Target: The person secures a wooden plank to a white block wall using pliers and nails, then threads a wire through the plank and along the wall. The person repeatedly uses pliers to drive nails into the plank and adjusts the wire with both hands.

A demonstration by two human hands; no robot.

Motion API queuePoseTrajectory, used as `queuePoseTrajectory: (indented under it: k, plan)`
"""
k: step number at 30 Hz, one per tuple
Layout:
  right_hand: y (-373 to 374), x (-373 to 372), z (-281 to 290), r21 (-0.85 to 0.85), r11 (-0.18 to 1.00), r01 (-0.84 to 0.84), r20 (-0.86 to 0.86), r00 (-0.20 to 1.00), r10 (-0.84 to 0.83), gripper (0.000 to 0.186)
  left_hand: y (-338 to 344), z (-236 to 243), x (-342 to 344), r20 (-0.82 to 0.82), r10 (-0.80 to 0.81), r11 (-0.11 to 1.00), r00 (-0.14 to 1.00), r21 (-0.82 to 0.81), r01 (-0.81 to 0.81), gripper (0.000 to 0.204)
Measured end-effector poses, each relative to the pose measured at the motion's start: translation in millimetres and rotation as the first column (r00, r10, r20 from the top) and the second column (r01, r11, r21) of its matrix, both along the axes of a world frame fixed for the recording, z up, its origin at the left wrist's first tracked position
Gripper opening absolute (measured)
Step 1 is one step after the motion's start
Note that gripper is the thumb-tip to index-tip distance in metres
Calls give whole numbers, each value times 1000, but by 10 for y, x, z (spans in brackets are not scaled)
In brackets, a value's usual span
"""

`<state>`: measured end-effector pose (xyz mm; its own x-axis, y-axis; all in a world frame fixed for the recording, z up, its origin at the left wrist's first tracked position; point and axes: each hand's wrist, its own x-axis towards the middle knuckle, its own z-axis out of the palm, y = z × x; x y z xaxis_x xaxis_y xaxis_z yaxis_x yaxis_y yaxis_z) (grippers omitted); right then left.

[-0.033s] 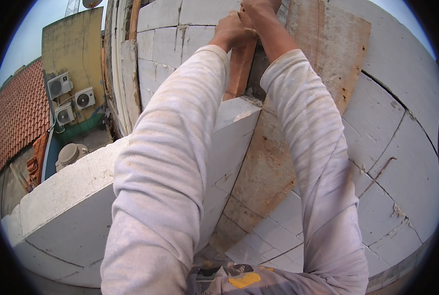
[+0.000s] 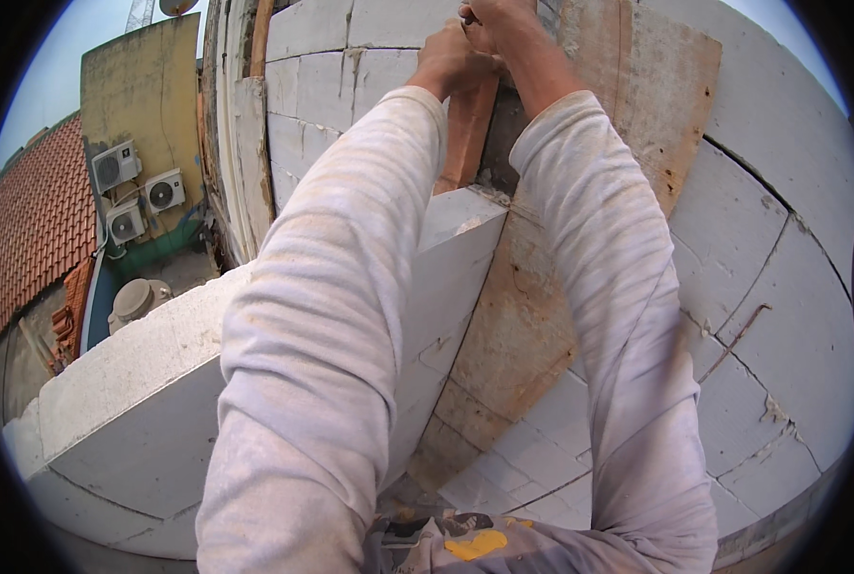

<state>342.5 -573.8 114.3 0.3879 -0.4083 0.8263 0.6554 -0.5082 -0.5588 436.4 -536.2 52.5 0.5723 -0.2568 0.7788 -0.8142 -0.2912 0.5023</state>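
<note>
Both arms, in pale long sleeves, stretch forward to the top edge of the view. My left hand point(image 2: 453, 59) is closed, its fingers curled just above a reddish-brown wooden post point(image 2: 468, 134). Pressed close against it on the right is my right hand point(image 2: 508, 29), also closed and partly cut off by the upper edge. A small dark bit shows between the two hands, too little to name. What either hand grips is hidden. The post stands at the far end of a low white block wall point(image 2: 460, 220), beside a dark gap.
A stained wooden board point(image 2: 661, 105) leans right of the post, against a white block wall point(image 2: 781, 96). A bent rusty rod point(image 2: 738, 342) sticks out there. Beyond the low wall, at left, are a tiled roof point(image 2: 40, 225), several air-conditioner units point(image 2: 116, 166) and a tank point(image 2: 138, 298).
My right hand and forearm have shifted slightly up and to the right. The left arm stays nearly where it was.
</note>
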Motion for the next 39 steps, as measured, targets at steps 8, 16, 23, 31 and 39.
queuePoseTrajectory:
  k: [8, 16, 23, 31, 39]
  plan:
    - [24, 4, -63, -3, 1000, -2, -18, 1000, 2, 24, -28, -97, -1, -59, -25, 997, 998, -78, 21, 87]
    - [37, 12, 0, -4, 1000, -1, -10, 1000, 0, 22, -164, -19, 159, 55, 62, 993, 997, -101, -57, 78]
    - [10, 52, 43, 8, 1000, 25, 1, 1000, -25, 20, -182, -75, -44, 31, 122, 983, 992, -144, -116, 67]
    - [22, 73, 40, 12, 1000, 17, -7, 1000, -17, 19, -176, -14, 9, -74, 4, 994, 997, -106, -12, 84]
    - [-5, 55, 26, 12, 1000, 21, -24, 999, -21, 18, -168, -60, -40, -75, 2, 985, 997, -173, -15, 81]
